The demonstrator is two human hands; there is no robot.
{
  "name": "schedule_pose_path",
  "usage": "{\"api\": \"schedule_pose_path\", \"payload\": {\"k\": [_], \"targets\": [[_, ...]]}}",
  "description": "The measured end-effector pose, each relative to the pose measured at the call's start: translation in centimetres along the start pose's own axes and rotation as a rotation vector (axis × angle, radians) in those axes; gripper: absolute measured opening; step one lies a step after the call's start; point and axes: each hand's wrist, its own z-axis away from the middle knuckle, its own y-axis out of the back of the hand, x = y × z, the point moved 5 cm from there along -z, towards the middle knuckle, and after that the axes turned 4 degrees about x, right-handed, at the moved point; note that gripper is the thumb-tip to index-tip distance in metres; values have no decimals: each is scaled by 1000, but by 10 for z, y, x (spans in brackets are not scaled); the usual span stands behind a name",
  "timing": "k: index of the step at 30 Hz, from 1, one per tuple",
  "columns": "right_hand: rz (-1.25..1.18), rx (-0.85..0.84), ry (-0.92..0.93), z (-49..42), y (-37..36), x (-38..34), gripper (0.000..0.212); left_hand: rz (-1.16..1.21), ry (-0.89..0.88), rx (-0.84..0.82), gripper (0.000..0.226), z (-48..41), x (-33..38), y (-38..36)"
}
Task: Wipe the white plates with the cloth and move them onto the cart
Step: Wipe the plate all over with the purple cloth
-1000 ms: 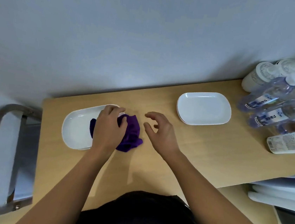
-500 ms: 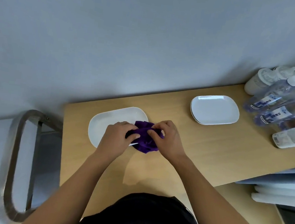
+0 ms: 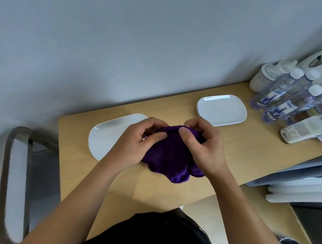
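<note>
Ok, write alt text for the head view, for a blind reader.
The left hand and right hand grip a purple cloth at the right edge of a white plate on a wooden table. A second plate lies farther right, near bottles; a metal cart handle shows at left.

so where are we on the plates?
Done: nothing visibly; the near plate and far plate sit on the table, not the cart. In hand: left hand and right hand grip the purple cloth. Left: wiping and moving both.
</note>
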Motion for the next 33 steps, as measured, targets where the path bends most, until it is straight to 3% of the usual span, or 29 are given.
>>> {"api": "schedule_pose_path", "payload": {"k": [3,7,11,16,23,29,33], "targets": [[-27,4,-22,-1,-6,-7,15,40,36,30,16,4,-8,6],[17,99,-147,-2,-37,5,9,-144,100,303,17,11,-37,45],[179,-162,-90,1,-94,28,15,-361,186,462,18,27,-70,87],[562,-434,-13,4,-140,78,26,-469,345,458,28,44,-112,105],[769,-361,185,14,-156,95,35,-470,427,565,35,53,-140,123],[870,-359,132,18,-161,105,38,-459,415,582,28,49,-147,131],[983,-453,66,10,-175,106,49,-461,408,542,27,47,-151,135]]}}
